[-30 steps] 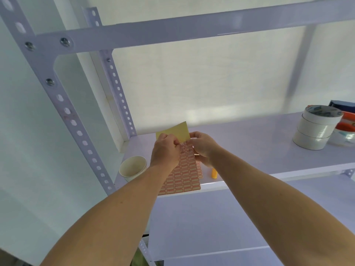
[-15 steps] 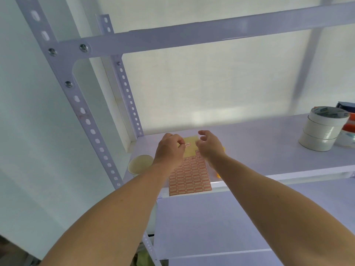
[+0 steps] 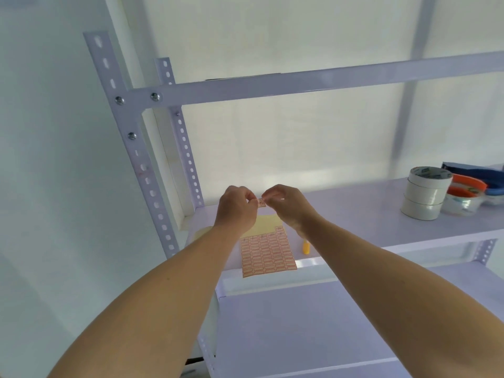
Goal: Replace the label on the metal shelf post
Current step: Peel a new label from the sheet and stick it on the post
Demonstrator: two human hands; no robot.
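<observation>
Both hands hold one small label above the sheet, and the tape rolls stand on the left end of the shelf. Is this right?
Not quite. In the head view the tape rolls stand at the right end of the shelf, not the left. The rest holds: left hand and right hand hold one small label above the sheet.

Red-bordered label sheet point(image 3: 267, 256), white perforated shelf post point(image 3: 141, 170), white tape rolls point(image 3: 424, 192)

I hold a small red-bordered white label point(image 3: 261, 202) between both hands, my left hand point(image 3: 236, 207) and right hand point(image 3: 287, 203) each pinching one end in a fingertip grip above the white shelf point(image 3: 351, 205). Below lies the yellow-backed sheet of red-bordered labels point(image 3: 266, 253), flat, its near edge past the shelf's front. The perforated white metal shelf post point(image 3: 139, 159) rises at left. Stacked white tape rolls point(image 3: 424, 193) stand at right.
</observation>
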